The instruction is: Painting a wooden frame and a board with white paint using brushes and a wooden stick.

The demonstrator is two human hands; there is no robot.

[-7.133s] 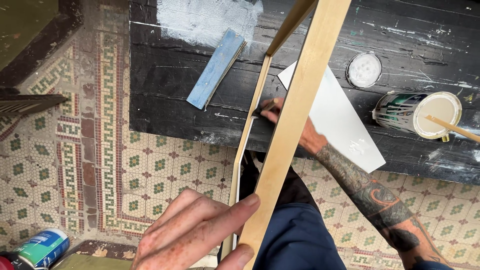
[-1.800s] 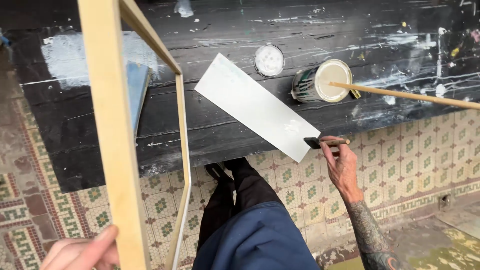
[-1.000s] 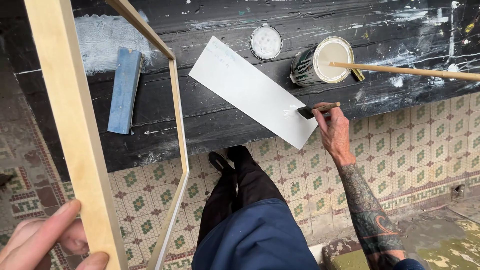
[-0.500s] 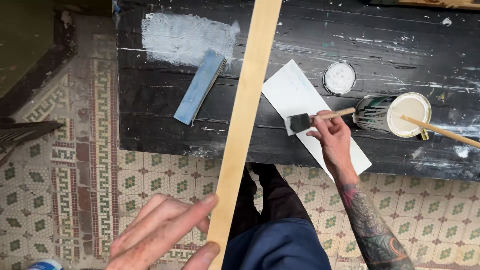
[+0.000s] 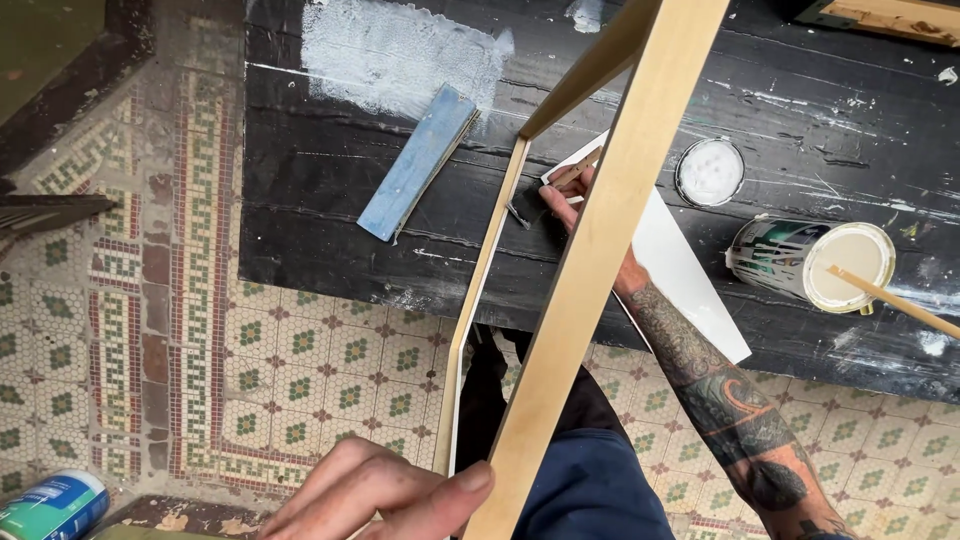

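My left hand (image 5: 390, 495) grips the near bar of a bare wooden frame (image 5: 590, 270) that tilts up across the view. Its far bar (image 5: 480, 290) meets the black table. Behind the near bar, my right hand (image 5: 572, 205) holds a paintbrush (image 5: 548, 195) at the frame's far corner; the brush is partly hidden. A white board (image 5: 680, 270) lies on the table under that arm. An open paint can (image 5: 815, 262) with a wooden stir stick (image 5: 895, 300) lies on its side at the right, its round lid (image 5: 709, 171) beside it.
A blue sanding block (image 5: 420, 160) rests on the black paint-streaked table (image 5: 320, 200), near a white paint patch (image 5: 400, 55). Patterned tile floor (image 5: 300, 370) lies below. A spray can (image 5: 50, 505) sits bottom left. A wooden piece (image 5: 890, 18) lies at the top right corner.
The frame has swung so that its far bar and corner are in view. My right hand moved left with the brush to the frame's far corner.
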